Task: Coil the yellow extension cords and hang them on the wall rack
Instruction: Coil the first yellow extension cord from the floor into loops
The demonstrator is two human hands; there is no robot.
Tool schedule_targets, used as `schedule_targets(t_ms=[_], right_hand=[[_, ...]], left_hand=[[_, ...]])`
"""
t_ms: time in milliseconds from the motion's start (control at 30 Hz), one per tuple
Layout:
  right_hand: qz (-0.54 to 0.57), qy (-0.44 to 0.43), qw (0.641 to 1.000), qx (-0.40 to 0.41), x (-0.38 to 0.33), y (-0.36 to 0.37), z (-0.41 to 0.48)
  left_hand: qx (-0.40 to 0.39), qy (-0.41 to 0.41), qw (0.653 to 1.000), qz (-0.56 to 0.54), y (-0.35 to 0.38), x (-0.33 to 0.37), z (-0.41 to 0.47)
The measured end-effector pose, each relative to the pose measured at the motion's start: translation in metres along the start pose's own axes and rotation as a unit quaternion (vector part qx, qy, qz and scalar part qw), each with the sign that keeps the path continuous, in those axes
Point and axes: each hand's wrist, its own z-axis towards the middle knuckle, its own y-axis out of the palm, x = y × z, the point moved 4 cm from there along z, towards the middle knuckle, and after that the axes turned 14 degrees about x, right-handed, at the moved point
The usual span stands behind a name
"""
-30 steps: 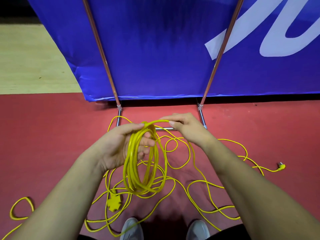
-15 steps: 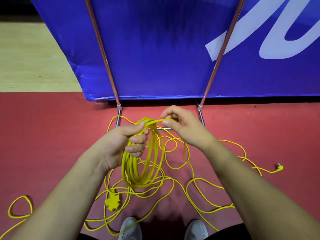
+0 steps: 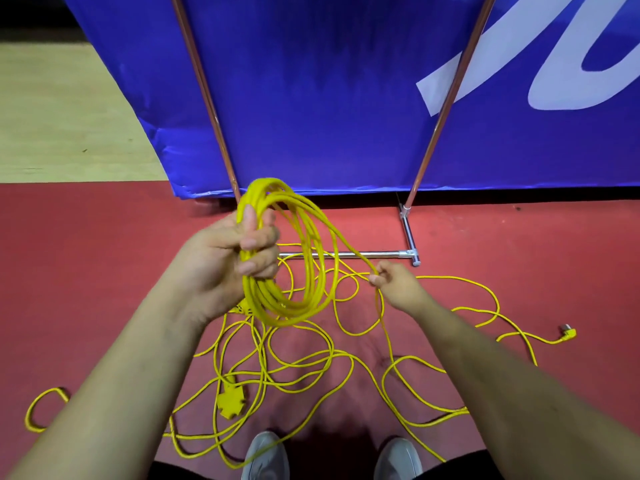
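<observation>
On the red floor [image 3: 86, 271]: pale wooden boards [image 3: 62, 116] far left, blue banner [image 3: 311, 98] on a metal stand [image 3: 346, 253] behind. Left hand [image 3: 221, 258] grips the yellow cord coil [image 3: 259, 301] in a fist, above the floor. Right hand [image 3: 398, 285] pinches the trailing strand [image 3: 346, 247]. Loose cord [image 3: 265, 374] sprawls below; plug [image 3: 568, 332] far right.

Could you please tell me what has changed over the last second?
The right hand left the top of the coil and slid down and right along the loose cord, pinching it. The left hand lifted the coil slightly, gripping it throughout. The socket block and plug stayed on the floor.
</observation>
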Motion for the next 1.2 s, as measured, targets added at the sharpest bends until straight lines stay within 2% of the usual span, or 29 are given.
schedule_targets(t_ms=[100,167,233,267,333,400,467,567,667,733,800,900,967,1067,1133,1200], right_hand=[[0.113,0.106,0.988,0.011,0.014,0.004,-0.005],[0.234,0.218,0.947,-0.002,0.012,0.014,-0.013],[0.278,0.279,0.919,-0.005,-0.001,0.020,-0.019],[0.253,0.270,0.929,-0.006,-0.009,0.020,-0.019],[0.151,0.193,0.969,-0.040,-0.030,0.016,-0.021],[0.052,0.104,0.985,-0.127,-0.054,0.008,-0.031],[-0.014,0.028,0.970,-0.241,-0.077,-0.005,-0.047],[-0.050,-0.048,0.916,-0.395,-0.109,-0.026,-0.075],[0.025,-0.092,0.887,-0.451,-0.134,-0.044,-0.089],[0.111,-0.109,0.895,-0.418,-0.146,-0.053,-0.086],[0.186,-0.118,0.911,-0.350,-0.150,-0.059,-0.077],[0.271,-0.103,0.920,-0.263,-0.141,-0.061,-0.062],[0.259,-0.092,0.936,-0.222,-0.124,-0.061,-0.048],[0.229,-0.056,0.957,-0.169,-0.087,-0.058,-0.030],[0.280,-0.009,0.951,-0.128,-0.070,-0.057,-0.023],[0.283,-0.006,0.955,-0.089,-0.066,-0.058,-0.020]], left_hand=[[0.077,0.047,0.994,0.066,-0.007,0.002,0.005],[0.109,0.062,0.986,0.109,-0.009,-0.005,0.009],[0.138,0.075,0.978,0.138,-0.012,-0.008,0.012],[0.151,0.079,0.975,0.141,-0.014,-0.009,0.013],[0.168,0.088,0.973,0.131,-0.015,-0.007,0.013],[0.182,0.098,0.969,0.135,-0.016,-0.005,0.013],[0.191,0.099,0.962,0.171,-0.019,-0.007,0.011],[0.186,0.072,0.947,0.251,-0.017,-0.018,0.005],[0.152,-0.002,0.945,0.289,-0.004,-0.035,-0.002],[0.112,-0.044,0.949,0.291,0.006,-0.045,-0.006],[0.085,-0.062,0.956,0.273,0.013,-0.046,-0.008],[0.077,-0.084,0.981,0.157,0.016,-0.041,-0.007],[0.080,-0.094,0.989,0.078,0.016,-0.036,-0.004],[0.091,-0.083,0.992,0.023,0.011,-0.027,-0.002],[0.110,-0.083,0.990,0.038,0.006,-0.024,-0.002],[0.124,-0.099,0.982,0.102,0.001,-0.028,-0.002]])
